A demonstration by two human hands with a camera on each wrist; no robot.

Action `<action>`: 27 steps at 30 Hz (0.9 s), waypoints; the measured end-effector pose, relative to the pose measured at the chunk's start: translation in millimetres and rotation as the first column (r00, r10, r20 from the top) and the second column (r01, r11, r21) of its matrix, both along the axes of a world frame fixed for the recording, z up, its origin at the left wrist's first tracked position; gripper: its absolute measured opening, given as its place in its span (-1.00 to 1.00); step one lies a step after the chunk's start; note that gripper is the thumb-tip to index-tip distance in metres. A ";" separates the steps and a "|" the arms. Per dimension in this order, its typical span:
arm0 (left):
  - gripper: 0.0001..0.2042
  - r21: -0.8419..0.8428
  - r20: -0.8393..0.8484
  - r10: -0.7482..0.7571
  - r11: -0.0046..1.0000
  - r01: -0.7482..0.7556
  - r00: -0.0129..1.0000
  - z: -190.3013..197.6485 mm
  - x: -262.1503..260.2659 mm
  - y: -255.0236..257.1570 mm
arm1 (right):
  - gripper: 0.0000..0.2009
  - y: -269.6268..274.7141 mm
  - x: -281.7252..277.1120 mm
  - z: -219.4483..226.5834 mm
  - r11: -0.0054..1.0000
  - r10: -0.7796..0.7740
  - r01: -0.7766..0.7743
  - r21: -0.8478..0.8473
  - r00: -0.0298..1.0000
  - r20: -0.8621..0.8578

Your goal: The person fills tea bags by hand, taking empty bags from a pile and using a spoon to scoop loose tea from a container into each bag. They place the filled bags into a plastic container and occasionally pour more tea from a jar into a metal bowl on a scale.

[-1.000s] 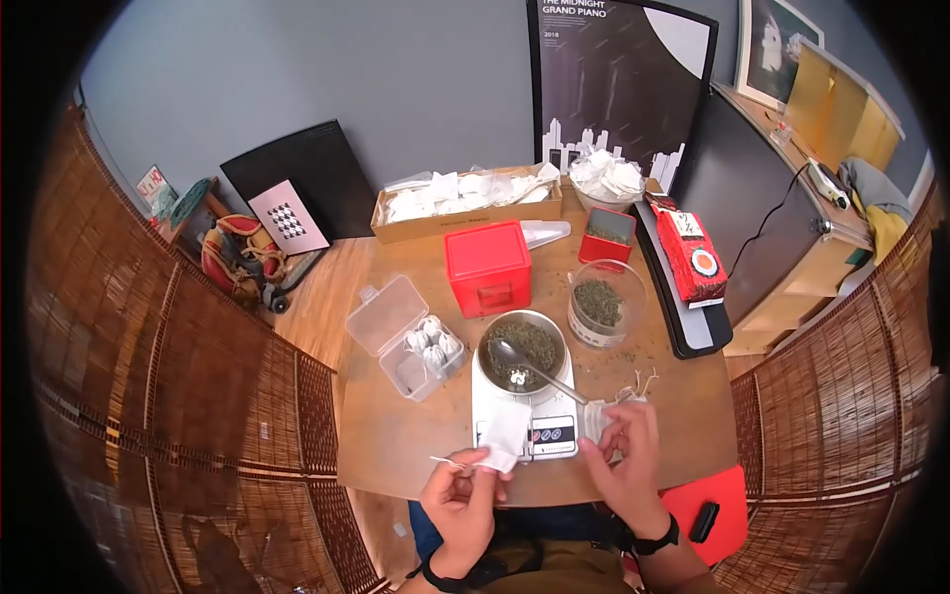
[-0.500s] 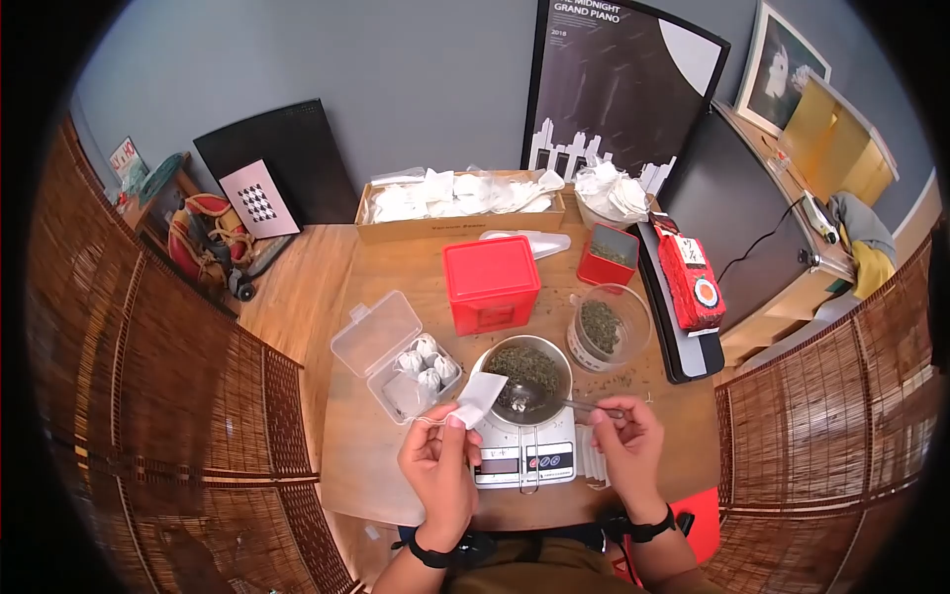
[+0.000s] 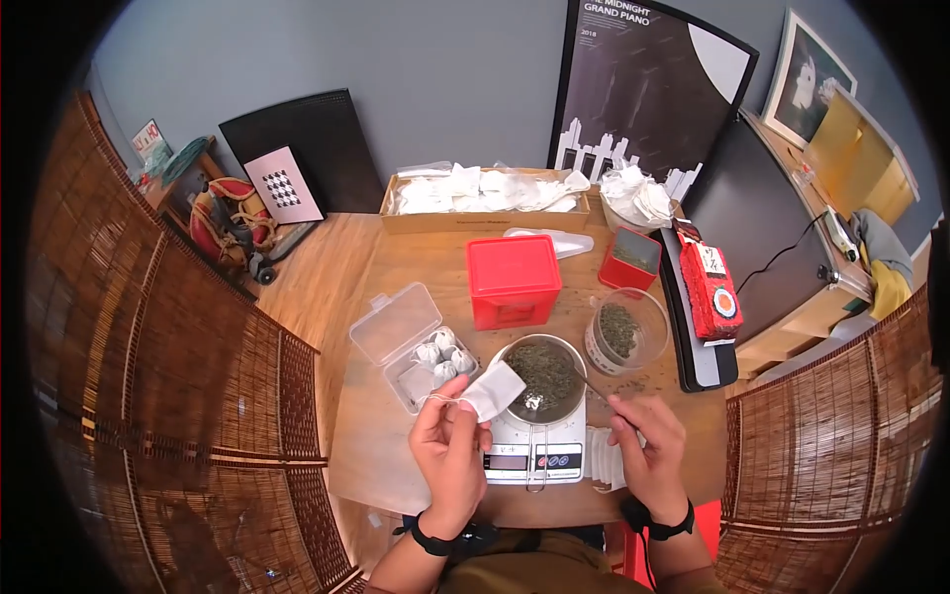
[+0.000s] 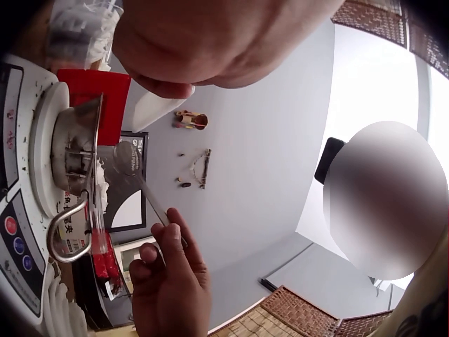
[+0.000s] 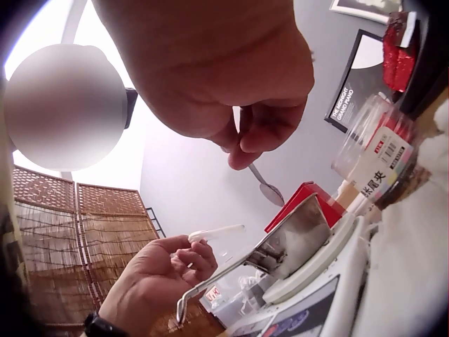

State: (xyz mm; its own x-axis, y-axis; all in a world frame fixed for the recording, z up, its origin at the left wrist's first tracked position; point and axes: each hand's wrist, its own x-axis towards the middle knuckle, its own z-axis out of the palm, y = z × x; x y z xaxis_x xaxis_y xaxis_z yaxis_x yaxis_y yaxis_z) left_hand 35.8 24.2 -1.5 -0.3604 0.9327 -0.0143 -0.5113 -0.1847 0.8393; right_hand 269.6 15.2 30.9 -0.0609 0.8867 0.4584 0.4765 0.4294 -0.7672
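Observation:
In the head view a white fabric pouch [image 3: 494, 391] is pinched by its string end in my left hand [image 3: 450, 450], beside the pot's left rim. My right hand [image 3: 653, 450] grips the handle of a metal spoon [image 5: 270, 193], whose bowl is above the pot in the right wrist view. The metal pot [image 3: 584, 393] holds dried green leaves [image 3: 542, 371] and stands on a white scale [image 3: 510, 436]. The left wrist view shows the spoon [image 4: 128, 159] between thumb and fingers of my right hand [image 4: 172, 284]; no leaves can be made out in its bowl.
A clear box [image 3: 397, 327] with several filled pouches stands left. Behind are a red tin [image 3: 513, 277] and a carton [image 3: 485, 224] of white pouches. To the right are a round tub [image 3: 648, 342], an open red tin [image 3: 627, 274] and flat pouches [image 3: 606, 465].
The right hand has taken hold of the spoon and raised it from its resting place in the pot. The left hand has brought the pouch up beside the pot. The head view has shifted.

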 end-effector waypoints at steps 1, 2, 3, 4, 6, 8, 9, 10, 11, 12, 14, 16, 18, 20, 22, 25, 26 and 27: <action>-0.76 0.005 0.013 -0.017 1.000 0.017 1.000 2.5 1.0 -1.0 | -0.69 -2.3 -0.5 0.0 1.000 0.024 -0.025 -0.017 0.999 -0.039; -0.77 0.009 0.027 -0.036 0.999 0.036 0.999 3.8 1.4 -1.9 | -0.70 -4.8 -0.9 -0.5 0.998 0.045 -0.048 -0.033 0.996 -0.079; -0.77 0.010 0.025 -0.037 0.999 0.036 0.999 3.2 0.5 -3.0 | -0.70 -7.0 -1.4 -2.4 0.998 0.045 -0.048 -0.032 0.996 -0.080; -0.77 0.024 0.048 -0.103 0.994 0.102 0.993 1.6 -1.2 -4.6 | -0.71 -9.1 -2.3 -5.0 0.997 0.054 -0.062 -0.054 0.989 -0.134; -0.77 0.040 0.069 -0.175 0.984 0.173 0.982 1.6 -4.2 -7.6 | -0.72 -11.9 -4.9 -5.4 0.995 0.058 -0.073 -0.074 0.980 -0.189; -0.78 0.051 0.140 -0.310 0.951 0.305 0.941 3.4 -6.0 -9.9 | -0.74 -12.0 -9.0 -2.5 0.989 0.059 -0.086 -0.122 0.976 -0.211; -0.78 0.052 0.138 -0.316 0.949 0.312 0.939 3.1 -6.4 -11.0 | -0.74 -11.7 -12.0 -2.9 0.990 0.053 -0.080 -0.120 0.976 -0.212; -0.79 0.063 0.138 -0.355 0.935 0.349 0.925 2.3 -6.6 -12.2 | -0.73 -10.8 -15.6 -4.7 0.981 0.043 -0.100 -0.163 0.945 -0.324; -0.80 0.073 0.137 -0.393 0.919 0.386 0.909 2.1 -6.3 -13.2 | -0.72 -10.4 -19.4 -4.9 0.971 0.027 -0.126 -0.203 0.902 -0.430; -0.80 0.075 0.137 -0.398 0.917 0.391 0.907 3.5 -5.8 -14.0 | -0.72 -9.2 -24.3 -2.5 0.972 0.022 -0.120 -0.202 0.903 -0.429; -0.82 0.090 0.087 -0.452 0.891 0.445 0.888 6.8 -5.1 -16.3 | -0.71 -7.5 -32.1 1.5 0.940 0.015 -0.231 -0.251 0.763 -0.646; -0.82 0.100 0.059 -0.470 0.881 0.463 0.881 2.5 -5.1 -16.6 | -0.71 -8.3 -32.2 -1.4 0.926 -0.003 -0.248 -0.286 0.751 -0.661; -0.83 0.108 0.030 -0.485 0.871 0.479 0.874 2.5 -5.5 -18.3 | -0.71 -8.3 -33.6 -3.9 0.909 -0.020 -0.268 -0.320 0.738 -0.675; -0.82 0.082 -0.044 -0.413 0.906 0.415 0.910 7.3 -5.0 -20.6 | -0.73 -7.1 -36.4 -4.5 0.908 -0.058 -0.267 -0.323 0.683 -0.728; -0.81 0.073 -0.072 -0.388 0.917 0.393 0.919 8.2 -4.7 -20.7 | -0.74 -6.2 -38.4 -8.9 0.912 -0.054 -0.257 -0.319 0.696 -0.716; -0.79 0.069 -0.142 -0.357 0.927 0.369 0.923 8.8 -7.2 -19.1 | -0.75 -4.8 -38.5 -8.1 0.911 -0.076 -0.226 -0.344 0.730 -0.679; -0.78 0.073 -0.184 -0.348 0.928 0.366 0.919 8.9 -8.8 -18.5 | -0.75 -4.0 -38.8 -7.3 0.905 -0.099 -0.205 -0.373 0.751 -0.653; -0.78 0.073 -0.183 -0.347 0.928 0.364 0.920 9.9 -10.4 -18.2 | -0.75 -3.1 -39.9 -7.3 0.905 -0.097 -0.207 -0.373 0.752 -0.652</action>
State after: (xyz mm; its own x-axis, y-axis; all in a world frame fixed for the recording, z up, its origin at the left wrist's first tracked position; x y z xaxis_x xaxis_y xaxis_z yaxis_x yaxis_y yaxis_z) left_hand 25.4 6.0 8.4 0.0061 0.9928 0.1199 -0.4163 -0.1065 0.9030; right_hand 229.7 12.1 23.6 0.0581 0.9982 0.0116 -0.2112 0.0237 -0.9771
